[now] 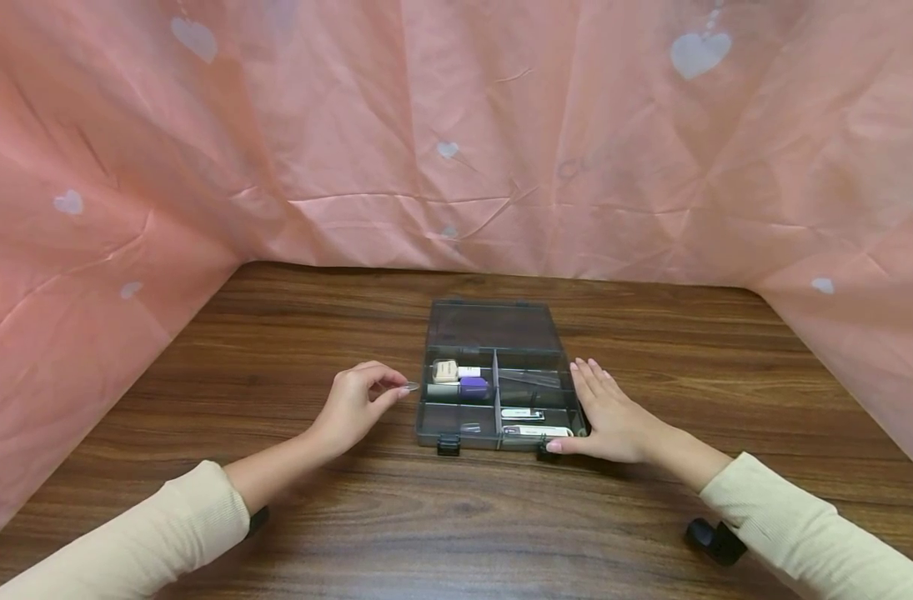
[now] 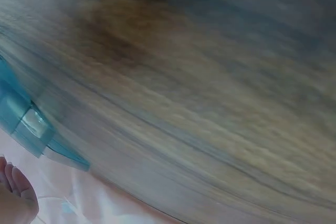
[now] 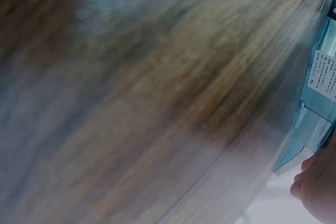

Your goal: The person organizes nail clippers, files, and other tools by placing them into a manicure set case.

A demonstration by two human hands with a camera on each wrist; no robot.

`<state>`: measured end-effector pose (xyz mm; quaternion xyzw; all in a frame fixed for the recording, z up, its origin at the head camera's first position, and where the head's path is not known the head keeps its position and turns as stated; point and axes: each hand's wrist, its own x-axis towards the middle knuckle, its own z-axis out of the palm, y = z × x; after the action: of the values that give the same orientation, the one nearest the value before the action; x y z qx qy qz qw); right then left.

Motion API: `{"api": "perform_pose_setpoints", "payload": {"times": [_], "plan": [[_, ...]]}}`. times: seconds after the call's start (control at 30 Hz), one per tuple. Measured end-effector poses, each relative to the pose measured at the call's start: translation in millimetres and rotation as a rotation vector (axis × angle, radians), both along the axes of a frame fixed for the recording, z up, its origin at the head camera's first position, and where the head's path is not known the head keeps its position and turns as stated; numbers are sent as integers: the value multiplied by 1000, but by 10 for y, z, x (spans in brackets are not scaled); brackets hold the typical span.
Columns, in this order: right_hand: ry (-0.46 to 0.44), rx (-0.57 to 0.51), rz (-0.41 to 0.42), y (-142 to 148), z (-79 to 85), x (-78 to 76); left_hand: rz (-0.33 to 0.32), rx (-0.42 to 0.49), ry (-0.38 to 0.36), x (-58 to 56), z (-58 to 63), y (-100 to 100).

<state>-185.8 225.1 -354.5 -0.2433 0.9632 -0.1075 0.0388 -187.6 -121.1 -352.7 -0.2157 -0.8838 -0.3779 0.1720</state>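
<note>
A dark see-through plastic organizer box (image 1: 459, 414) sits on the table, its lid (image 1: 494, 325) tilted back at the far side. My left hand (image 1: 357, 406) is just left of the box and pinches a small clear piece (image 1: 413, 386) between thumb and fingertips; its kind is too small to tell. Along the box's right side rests my right hand (image 1: 614, 421), fingers extended and thumb at the front right latch. Inside the box lie a beige nail polish bottle (image 1: 445, 371), a purple nail polish bottle (image 1: 474, 387), clear strips (image 1: 529, 378) and nail clippers (image 1: 523, 414).
A long white-labelled item (image 1: 537, 431) lies in the front right compartment, a small clear bit (image 1: 471, 427) in the front left one. The wooden table (image 1: 336, 517) is enclosed by pink curtains (image 1: 396, 125) with white hearts. A black device (image 1: 714, 540) is under the right sleeve.
</note>
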Motion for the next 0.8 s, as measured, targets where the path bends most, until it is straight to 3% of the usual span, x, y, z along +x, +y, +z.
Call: {"api": "perform_pose_setpoints", "payload": {"times": [0.23,0.43,0.57,0.8], "plan": [[0,-8,-2,5,-12,10,-67,19,5,-8,-2,154],[-5,-9,-4,15,-40,1,-156,-36,-8,-20,-6,276],[-4,-10,-3,16,-48,-9,-189,-175,-5,-24,-4,341],[-17,-3,-9,10,-36,-27,-181,-460,59,-46,23,430]]}}
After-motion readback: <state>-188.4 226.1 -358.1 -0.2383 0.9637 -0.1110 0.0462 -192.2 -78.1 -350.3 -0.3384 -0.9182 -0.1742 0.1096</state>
